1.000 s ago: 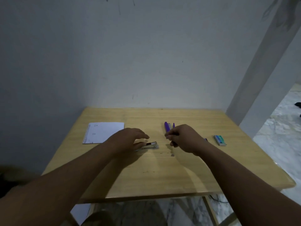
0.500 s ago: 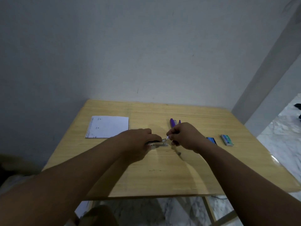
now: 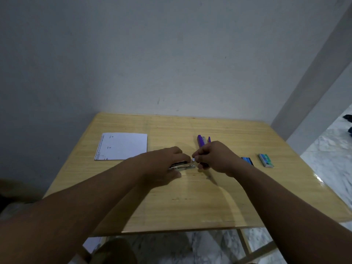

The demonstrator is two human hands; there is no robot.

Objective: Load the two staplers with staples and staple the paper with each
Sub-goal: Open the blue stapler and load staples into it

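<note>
1. While the left hand [image 3: 163, 164] clamps the small metal stapler [image 3: 183, 166] flat on the smooth wooden table [image 3: 190, 206], the right hand [image 3: 215, 159] pinches at its front tip.
2. Behind the metal stapler lies a purple stapler [image 3: 201, 141]; the rectangular paper [image 3: 122, 146] lies left, two small staple boxes [image 3: 266, 160] right.

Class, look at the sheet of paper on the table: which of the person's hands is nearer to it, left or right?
Left. The left hand lies just right of the paper, holding the silver stapler. The right hand is farther right, beyond the stapler's tip.
</note>
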